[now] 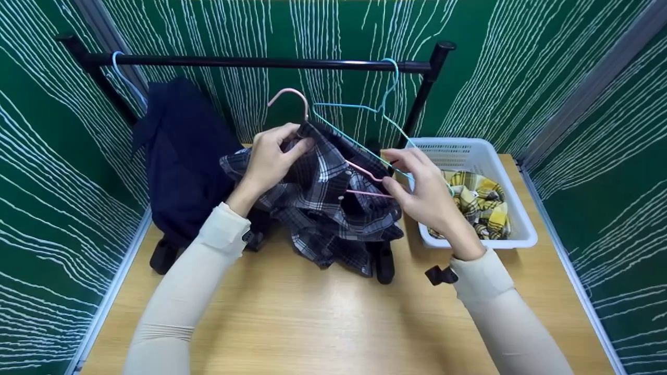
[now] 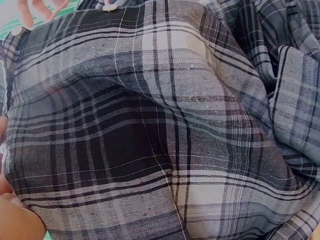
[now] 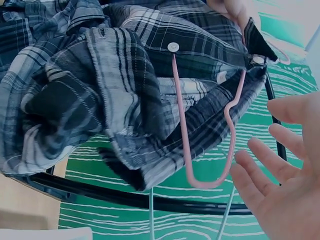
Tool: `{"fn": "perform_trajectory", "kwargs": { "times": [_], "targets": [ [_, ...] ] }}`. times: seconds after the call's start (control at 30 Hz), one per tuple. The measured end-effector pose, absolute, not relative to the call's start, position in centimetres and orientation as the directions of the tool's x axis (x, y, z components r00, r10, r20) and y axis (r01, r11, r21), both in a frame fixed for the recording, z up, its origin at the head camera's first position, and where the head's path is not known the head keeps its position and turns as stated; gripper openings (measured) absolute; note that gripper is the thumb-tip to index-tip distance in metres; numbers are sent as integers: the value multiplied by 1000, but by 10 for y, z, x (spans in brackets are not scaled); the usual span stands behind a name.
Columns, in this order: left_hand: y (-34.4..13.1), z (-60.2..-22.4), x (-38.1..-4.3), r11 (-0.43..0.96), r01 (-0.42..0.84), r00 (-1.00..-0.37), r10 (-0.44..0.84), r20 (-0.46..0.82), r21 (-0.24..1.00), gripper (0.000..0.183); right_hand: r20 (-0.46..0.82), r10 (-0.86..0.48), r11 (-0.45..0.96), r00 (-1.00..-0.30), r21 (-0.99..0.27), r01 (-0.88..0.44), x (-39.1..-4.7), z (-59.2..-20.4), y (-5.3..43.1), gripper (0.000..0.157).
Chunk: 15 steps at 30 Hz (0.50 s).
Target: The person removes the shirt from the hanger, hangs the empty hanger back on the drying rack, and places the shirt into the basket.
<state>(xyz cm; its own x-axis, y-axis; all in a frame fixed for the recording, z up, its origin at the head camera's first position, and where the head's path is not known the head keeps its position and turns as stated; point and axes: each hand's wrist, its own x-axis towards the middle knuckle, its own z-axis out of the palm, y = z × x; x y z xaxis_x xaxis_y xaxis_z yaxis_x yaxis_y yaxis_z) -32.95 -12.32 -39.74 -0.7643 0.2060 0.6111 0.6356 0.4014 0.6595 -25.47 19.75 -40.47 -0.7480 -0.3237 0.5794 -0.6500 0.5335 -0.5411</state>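
My left hand [image 1: 276, 156] pinches the collar of a dark plaid shirt [image 1: 323, 177], just under the hook of a pink hanger [image 1: 289, 91]. In the left wrist view the shirt's cloth [image 2: 195, 120] fills most of the picture. The hanger's right end [image 3: 205, 182] sticks out of the shirt's open button front, as the right wrist view shows. Beside that end my right hand [image 3: 285, 165] has its fingers spread and extended, with nothing held. White buttons [image 3: 173, 47] run along the front edge. The hanger's left end is hidden inside the shirt.
A black rail [image 1: 250, 62] crosses the back. On it hang a light blue hanger [image 1: 384, 104] and, at left, a navy garment [image 1: 182, 156]. At right a white basket [image 1: 521, 229] holds a yellow plaid garment [image 1: 484, 200]. The wooden table [image 1: 323, 317] lies below.
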Motion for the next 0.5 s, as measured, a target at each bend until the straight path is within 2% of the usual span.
{"fn": "perform_trajectory", "kwargs": {
  "times": [0.23, 0.5],
  "targets": [
    [-122, -397, -329, 411, 627, -773, 222, 595, 662, 21, 537, -401, 549, -742, -507, -664, -265, -410, 186, 26],
    [-117, -397, -327, 394, 640, -766, 260, 587, 660, 19, 436, -445, 526, -782, -579, -622, -271, -420, 181, 24]
  ]
}}
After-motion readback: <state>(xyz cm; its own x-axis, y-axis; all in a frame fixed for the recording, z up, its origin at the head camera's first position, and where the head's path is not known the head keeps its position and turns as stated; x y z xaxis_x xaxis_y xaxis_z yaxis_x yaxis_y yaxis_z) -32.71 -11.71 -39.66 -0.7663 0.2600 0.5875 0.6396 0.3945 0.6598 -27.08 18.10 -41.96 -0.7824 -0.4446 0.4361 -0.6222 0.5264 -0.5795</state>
